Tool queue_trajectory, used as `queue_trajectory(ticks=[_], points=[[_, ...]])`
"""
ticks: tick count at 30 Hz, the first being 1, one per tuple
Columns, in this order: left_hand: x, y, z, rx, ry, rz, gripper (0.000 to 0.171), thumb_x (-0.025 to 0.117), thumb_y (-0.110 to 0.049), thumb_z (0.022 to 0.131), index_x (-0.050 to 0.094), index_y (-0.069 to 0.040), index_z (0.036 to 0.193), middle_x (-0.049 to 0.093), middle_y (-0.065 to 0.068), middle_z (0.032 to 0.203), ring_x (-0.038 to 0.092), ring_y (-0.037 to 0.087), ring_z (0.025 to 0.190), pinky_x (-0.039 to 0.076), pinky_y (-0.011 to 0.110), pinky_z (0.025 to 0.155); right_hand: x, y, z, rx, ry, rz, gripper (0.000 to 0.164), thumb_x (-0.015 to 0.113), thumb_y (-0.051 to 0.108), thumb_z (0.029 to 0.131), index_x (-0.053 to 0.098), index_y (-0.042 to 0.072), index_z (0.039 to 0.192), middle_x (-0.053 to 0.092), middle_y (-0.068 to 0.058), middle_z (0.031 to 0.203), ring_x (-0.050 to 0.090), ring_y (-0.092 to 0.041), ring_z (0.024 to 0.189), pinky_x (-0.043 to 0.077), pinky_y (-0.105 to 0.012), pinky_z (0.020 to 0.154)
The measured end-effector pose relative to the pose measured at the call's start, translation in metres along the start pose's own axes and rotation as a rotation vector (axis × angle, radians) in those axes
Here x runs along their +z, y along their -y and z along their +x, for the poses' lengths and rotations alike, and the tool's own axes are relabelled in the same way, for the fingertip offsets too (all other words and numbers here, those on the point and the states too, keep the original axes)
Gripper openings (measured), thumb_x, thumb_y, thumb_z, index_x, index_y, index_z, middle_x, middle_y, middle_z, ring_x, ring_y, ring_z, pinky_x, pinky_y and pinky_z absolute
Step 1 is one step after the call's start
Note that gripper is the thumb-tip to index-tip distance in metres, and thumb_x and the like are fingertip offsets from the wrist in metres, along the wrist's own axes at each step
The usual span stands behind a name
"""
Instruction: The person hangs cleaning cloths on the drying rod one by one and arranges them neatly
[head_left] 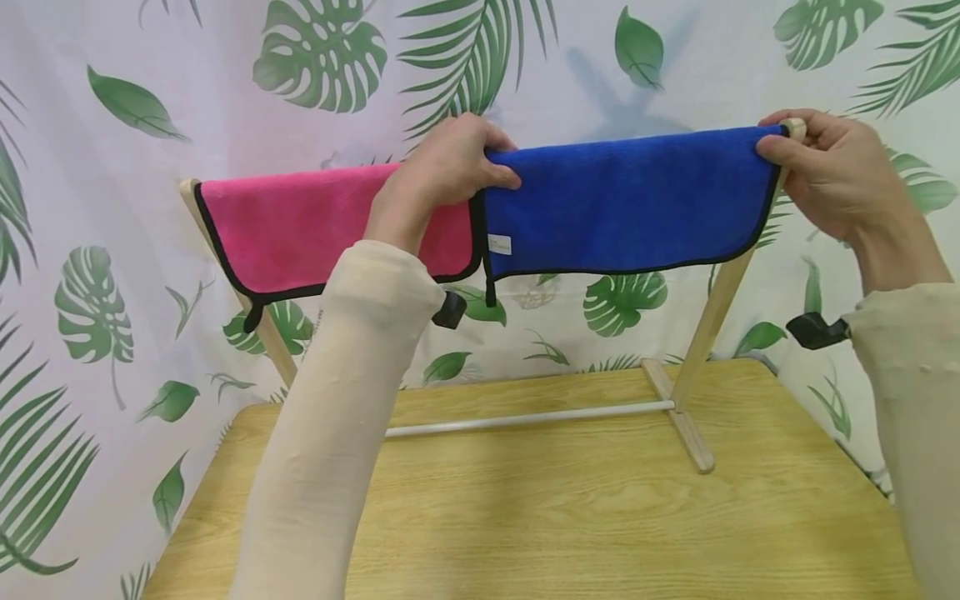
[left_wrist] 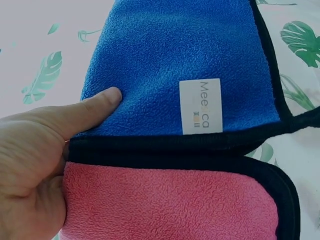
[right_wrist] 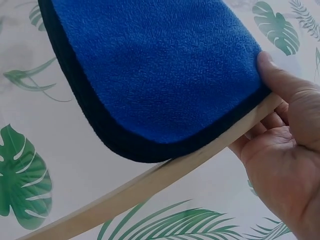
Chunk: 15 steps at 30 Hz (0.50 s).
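A blue towel [head_left: 630, 204] with black edging hangs folded over the top of a wooden rack, a white label [left_wrist: 201, 106] near its left edge. My left hand [head_left: 450, 162] pinches its upper left corner, thumb in front and fingers behind. At the upper right corner my right hand [head_left: 836, 167] pinches the towel beside the rack's post [right_wrist: 145, 192]. To the left hangs a pink towel [head_left: 292, 225], also black-edged, its right edge meeting the blue one. My left hand and forearm cover part of the pink towel. The bar under both towels is hidden.
The rack's wooden foot [head_left: 682, 425] stands on a wood-grain table [head_left: 570, 517]. A white lower rod [head_left: 525, 419] runs between the posts, partly behind my left sleeve. Behind everything hangs a leaf-patterned white curtain [head_left: 202, 75].
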<state>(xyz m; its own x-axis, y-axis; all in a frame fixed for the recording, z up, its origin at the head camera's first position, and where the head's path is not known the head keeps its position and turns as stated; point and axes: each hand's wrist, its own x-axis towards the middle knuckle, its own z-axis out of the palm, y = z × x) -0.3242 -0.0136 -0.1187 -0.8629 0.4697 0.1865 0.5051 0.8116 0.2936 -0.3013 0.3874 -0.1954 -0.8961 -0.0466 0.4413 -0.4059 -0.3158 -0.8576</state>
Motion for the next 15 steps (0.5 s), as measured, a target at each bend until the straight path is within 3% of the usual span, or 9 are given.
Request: queue_trajectory(ticks=[7, 15], points=[[-0.0001, -0.0020, 0.0014, 0.014, 0.003, -0.002, 0.040, 0.071, -0.030, 0.100, 0.069, -0.016, 0.137, 0.071, 0.000, 0.126, 0.058, 0.013, 0.117, 0.047, 0.026, 0.095, -0.0031, 0.0010, 0.0005, -0.014, 0.042, 0.024, 0.018, 0.058, -0.015, 0.097, 0.063, -0.010, 0.114, 0.061, -0.011, 0.092, 0.059, -0.020, 0.086, 0.050, -0.023, 0.077], [0.0013, -0.0014, 0.0013, 0.005, 0.008, 0.000, 0.039, 0.071, -0.030, 0.100, 0.069, -0.016, 0.137, 0.071, 0.000, 0.124, 0.058, 0.013, 0.113, 0.047, 0.026, 0.094, -0.0062, 0.0006, -0.0007, -0.003, 0.112, 0.024, 0.024, 0.052, -0.018, 0.098, 0.059, -0.008, 0.119, 0.064, -0.014, 0.098, 0.065, -0.020, 0.091, 0.054, -0.024, 0.080]])
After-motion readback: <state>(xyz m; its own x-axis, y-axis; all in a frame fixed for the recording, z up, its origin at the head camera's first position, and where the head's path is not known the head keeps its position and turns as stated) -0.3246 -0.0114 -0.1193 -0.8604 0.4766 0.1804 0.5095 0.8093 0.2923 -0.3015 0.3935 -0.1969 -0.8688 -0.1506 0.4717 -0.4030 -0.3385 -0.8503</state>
